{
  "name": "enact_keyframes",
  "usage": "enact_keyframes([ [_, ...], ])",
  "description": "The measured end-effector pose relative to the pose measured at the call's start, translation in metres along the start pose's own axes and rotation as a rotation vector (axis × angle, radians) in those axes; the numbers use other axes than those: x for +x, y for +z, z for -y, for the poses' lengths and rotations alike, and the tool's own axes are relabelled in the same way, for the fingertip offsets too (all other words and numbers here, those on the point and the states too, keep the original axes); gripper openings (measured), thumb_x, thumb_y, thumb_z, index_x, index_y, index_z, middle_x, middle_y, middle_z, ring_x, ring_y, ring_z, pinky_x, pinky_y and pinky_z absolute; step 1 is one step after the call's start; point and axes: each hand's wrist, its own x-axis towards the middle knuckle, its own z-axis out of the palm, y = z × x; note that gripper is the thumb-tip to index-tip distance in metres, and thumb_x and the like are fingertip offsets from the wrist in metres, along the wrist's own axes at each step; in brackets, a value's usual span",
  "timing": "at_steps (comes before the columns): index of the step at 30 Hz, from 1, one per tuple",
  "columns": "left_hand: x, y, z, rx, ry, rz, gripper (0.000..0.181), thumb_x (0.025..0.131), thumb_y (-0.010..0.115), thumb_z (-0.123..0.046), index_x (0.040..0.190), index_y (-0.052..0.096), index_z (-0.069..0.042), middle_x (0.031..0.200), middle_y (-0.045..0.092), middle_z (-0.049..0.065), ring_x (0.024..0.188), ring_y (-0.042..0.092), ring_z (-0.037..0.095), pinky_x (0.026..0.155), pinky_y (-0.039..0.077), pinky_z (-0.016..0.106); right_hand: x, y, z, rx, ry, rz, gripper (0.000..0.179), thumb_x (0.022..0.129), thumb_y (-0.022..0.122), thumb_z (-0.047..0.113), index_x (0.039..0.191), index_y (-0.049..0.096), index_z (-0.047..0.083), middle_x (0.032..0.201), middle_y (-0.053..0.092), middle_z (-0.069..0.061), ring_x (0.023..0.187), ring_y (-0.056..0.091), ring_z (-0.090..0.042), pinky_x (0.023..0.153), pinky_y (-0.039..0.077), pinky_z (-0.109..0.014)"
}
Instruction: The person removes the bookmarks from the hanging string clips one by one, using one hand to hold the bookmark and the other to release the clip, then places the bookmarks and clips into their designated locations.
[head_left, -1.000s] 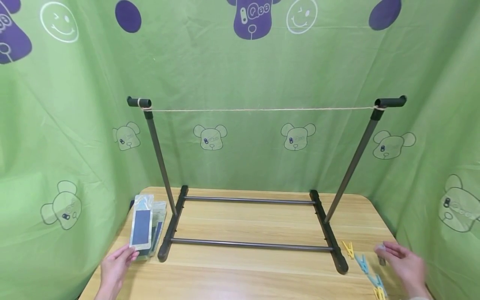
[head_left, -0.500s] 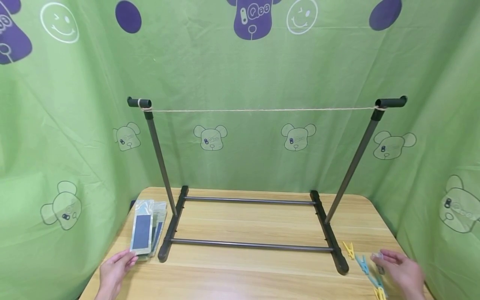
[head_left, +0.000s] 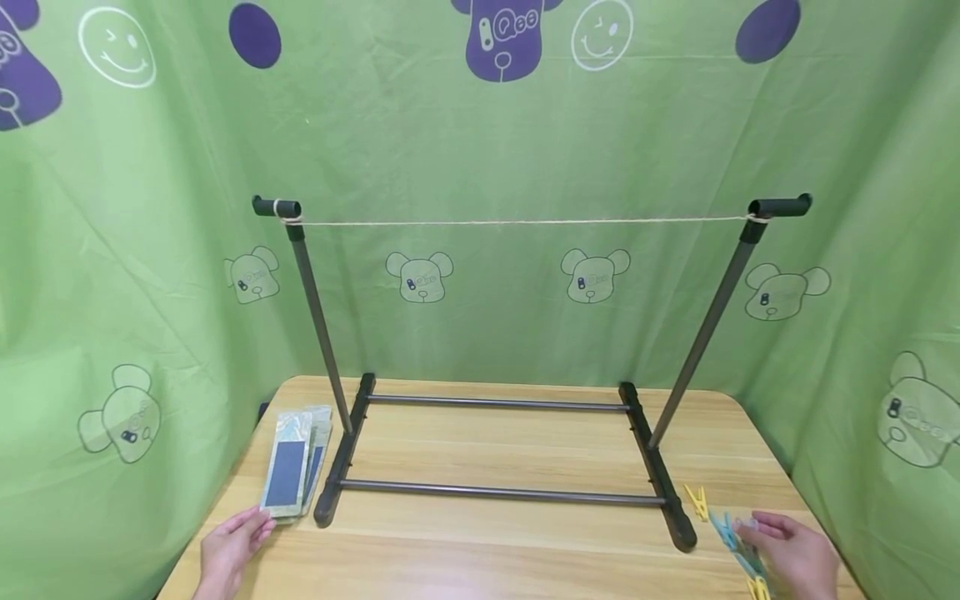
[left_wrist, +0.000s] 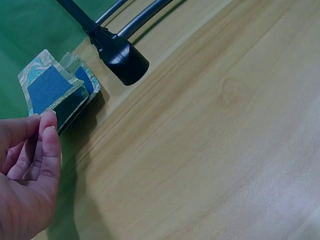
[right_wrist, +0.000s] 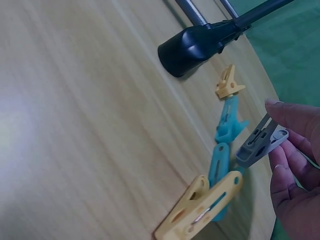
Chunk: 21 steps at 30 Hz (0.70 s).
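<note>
At the lower left, my left hand (head_left: 231, 546) pinches the near edge of a flat rectangular piece (head_left: 287, 473) with a blue panel and a pale patterned border. This piece lies over or just above a small pile of similar flat pieces (head_left: 318, 454); whether it touches them I cannot tell. On the right, a grey clothespin (right_wrist: 259, 142) is pinched by its handle ends between thumb and fingers of my right hand (right_wrist: 300, 175). Beside it a row of clothespins runs along the table: a yellow one (right_wrist: 228, 82), two blue ones (right_wrist: 230, 120), and a nearer yellow one (right_wrist: 200, 210).
A dark rack (head_left: 502, 492) stands on the wooden table (head_left: 480, 550), its two posts leaning outward. Between their tops stretches a thin string (head_left: 517, 222). One rack foot (head_left: 680, 529) ends close to the clothespins. Green printed curtains (head_left: 510, 150) enclose the table.
My left hand has drawn slightly toward me, and the blue-panelled piece has come down over the pile. My right hand, holding the grey clothespin, has shifted left and nearer, toward the row.
</note>
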Motion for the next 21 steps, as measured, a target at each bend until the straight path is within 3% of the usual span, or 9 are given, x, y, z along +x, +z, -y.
enact_keyframes([
  [10,-0.001,0.000,0.002,0.003,-0.018,-0.002,0.013,0.093,0.059,0.005,0.091,0.066,-0.006,0.076,0.070,0.004,0.073,0.068,0.010,0.077,0.057,0.025,0.000,0.008,-0.005,0.013,0.055,-0.029,0.081,0.069,0.081,0.055,0.116,0.062,-0.008,0.088,0.072,-0.015,0.063,0.061,-0.012,0.081,0.046,-0.053],
  [15,0.000,-0.001,0.005,0.006,-0.021,0.002,0.015,0.093,0.059,0.005,0.089,0.067,-0.008,0.077,0.070,0.004,0.073,0.067,0.009,0.078,0.057,0.024,0.000,0.011,-0.006,0.013,0.084,-0.030,0.082,0.069,0.080,0.058,0.115,0.063,-0.007,0.086,0.071,-0.014,0.066,0.063,-0.018,0.079,0.046,-0.053],
  [21,0.003,-0.002,0.008,-0.008,-0.011,-0.017,0.015,0.091,0.060,0.006,0.088,0.067,-0.007,0.076,0.070,0.003,0.074,0.068,0.010,0.079,0.057,0.024,-0.001,0.013,-0.006,0.003,0.067,-0.035,0.077,0.070,0.080,0.056,0.113,0.065,-0.006,0.087,0.072,-0.014,0.065,0.062,-0.016,0.080,0.045,-0.053],
])
